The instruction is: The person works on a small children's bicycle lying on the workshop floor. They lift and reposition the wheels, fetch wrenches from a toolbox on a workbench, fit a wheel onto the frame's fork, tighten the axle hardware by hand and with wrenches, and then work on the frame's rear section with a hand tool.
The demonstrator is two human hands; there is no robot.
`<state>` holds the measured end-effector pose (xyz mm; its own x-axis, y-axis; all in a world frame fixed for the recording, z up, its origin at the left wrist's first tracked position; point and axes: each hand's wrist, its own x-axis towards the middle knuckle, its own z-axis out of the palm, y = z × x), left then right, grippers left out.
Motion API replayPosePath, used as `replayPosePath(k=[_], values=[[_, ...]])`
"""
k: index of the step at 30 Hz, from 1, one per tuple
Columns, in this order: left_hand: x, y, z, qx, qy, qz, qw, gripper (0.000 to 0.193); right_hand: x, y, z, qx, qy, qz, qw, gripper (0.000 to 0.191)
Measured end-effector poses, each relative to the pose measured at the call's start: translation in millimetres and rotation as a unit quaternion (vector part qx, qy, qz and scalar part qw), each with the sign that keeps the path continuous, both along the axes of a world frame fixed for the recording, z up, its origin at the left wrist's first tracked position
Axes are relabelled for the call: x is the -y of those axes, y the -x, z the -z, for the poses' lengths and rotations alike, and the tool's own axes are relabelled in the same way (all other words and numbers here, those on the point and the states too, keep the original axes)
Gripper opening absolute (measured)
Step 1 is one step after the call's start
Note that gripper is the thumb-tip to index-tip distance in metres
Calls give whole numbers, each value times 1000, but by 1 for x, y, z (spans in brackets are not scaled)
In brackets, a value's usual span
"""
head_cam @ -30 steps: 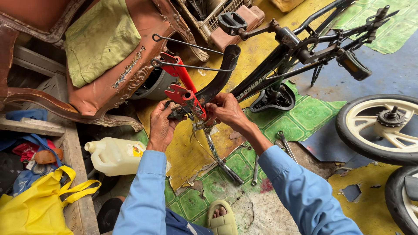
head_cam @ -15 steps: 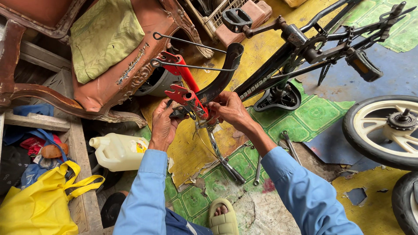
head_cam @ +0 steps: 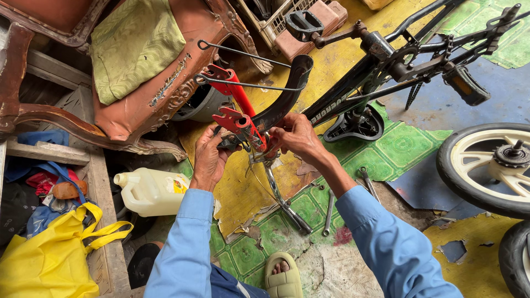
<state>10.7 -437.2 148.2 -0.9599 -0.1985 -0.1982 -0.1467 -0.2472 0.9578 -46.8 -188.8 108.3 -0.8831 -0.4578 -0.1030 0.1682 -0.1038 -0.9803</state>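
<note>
Your left hand (head_cam: 210,157) is curled around the lower end of the red bicycle fork (head_cam: 238,113), fingers wrapped tight at the base of it, just above the floor. Your right hand (head_cam: 295,135) comes in from the other side, fingertips pinched together at the fork's crown, right where the black mudguard (head_cam: 287,94) meets it; what exactly sits between those fingertips I cannot tell, it's too small. The fork stands tilted, legs pointing up and away from you, thin wire stays (head_cam: 243,52) sticking out beside it. A chrome stem (head_cam: 281,198) runs down from your hands to the green patterned floor (head_cam: 403,143). The black bike frame (head_cam: 353,91) lies upside down just beyond your right hand, saddle (head_cam: 353,127) touching the floor. A white jug (head_cam: 152,190) sits near your left sleeve.
</note>
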Motion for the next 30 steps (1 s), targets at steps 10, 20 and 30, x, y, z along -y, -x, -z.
replayPosePath(k=[10,20,30], values=[[0,0,-1,4,3,-2,1000,19,-2,-5,0,-26,-24,-27,999,23],[1,3,-6,-4,15,8,1000,17,5,-7,7,-23,6,-4,1000,20],[0,4,-12,-19,5,10,1000,16,15,-7,23,-143,-24,75,987,18]])
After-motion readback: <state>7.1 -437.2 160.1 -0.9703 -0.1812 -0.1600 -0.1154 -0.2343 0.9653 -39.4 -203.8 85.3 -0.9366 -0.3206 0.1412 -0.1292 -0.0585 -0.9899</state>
